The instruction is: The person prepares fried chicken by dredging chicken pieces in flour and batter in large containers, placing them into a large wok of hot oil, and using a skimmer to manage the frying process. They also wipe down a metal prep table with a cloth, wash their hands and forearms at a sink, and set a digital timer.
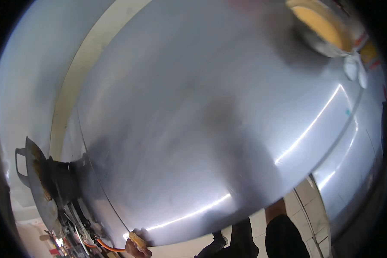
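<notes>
At the front left edge of the stainless steel table (167,145), my left hand (136,251) is closed around a small golden-yellow piece that looks like food (137,240). The hand sits beside a thin seam in the metal surface. My right hand is out of view. Only a bare stretch of forearm (275,210) below a black sleeve (285,237) shows, and the table edge hides what lies beyond it. A broad sheet of brushed metal with bright light reflections fills the space before me.
A wok (40,180) with a loop handle stands on a burner (63,180) at left, near an orange hose (111,247). A metal bowl of orange-yellow contents (319,25) is at the upper right, beside white spoon-like items (354,69). Floor tiles (304,200) show below.
</notes>
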Demonstrator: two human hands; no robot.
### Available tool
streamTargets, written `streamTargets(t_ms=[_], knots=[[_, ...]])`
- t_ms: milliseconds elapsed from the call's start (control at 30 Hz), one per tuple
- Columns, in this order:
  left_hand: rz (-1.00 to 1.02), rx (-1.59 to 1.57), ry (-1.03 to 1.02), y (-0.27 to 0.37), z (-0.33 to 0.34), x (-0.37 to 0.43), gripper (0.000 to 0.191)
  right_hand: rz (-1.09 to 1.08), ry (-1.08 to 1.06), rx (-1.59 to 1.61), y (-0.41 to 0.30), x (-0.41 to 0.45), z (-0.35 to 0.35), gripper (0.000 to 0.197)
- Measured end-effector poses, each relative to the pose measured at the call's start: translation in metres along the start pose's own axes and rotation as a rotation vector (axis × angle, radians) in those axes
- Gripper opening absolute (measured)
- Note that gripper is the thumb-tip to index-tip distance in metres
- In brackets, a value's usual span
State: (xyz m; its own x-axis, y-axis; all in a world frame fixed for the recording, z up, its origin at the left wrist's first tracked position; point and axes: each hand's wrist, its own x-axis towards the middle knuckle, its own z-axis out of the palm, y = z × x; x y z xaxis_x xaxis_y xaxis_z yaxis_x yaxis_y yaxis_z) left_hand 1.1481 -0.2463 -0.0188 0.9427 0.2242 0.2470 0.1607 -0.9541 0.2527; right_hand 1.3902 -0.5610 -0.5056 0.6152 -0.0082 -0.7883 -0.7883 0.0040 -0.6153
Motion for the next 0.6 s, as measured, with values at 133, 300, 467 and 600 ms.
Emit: streamTargets(t_ms=[133,300,467,600], knots=[[0.077,-0.036,0.097,-0.01,-0.002,-0.016,0.058,-0.42,-0.053,-0.543,0.046,-0.11,-0.063,0.04],[0.052,-0.187,0.125,-0.005,-0.011,-0.026,0.05,0.137,-0.065,0.327,0.027,-0.377,-0.164,0.053],[0.004,-0.215,0.176,-0.016,-0.02,-0.042,0.038,-0.515,0.201,1.058,-0.01,-0.595,-0.277,0.073],[-0.054,-0.611,0.254,0.028,-0.039,-0.054,0.029,-0.572,0.195,1.085,-0.092,-0.664,-0.277,0.091]])
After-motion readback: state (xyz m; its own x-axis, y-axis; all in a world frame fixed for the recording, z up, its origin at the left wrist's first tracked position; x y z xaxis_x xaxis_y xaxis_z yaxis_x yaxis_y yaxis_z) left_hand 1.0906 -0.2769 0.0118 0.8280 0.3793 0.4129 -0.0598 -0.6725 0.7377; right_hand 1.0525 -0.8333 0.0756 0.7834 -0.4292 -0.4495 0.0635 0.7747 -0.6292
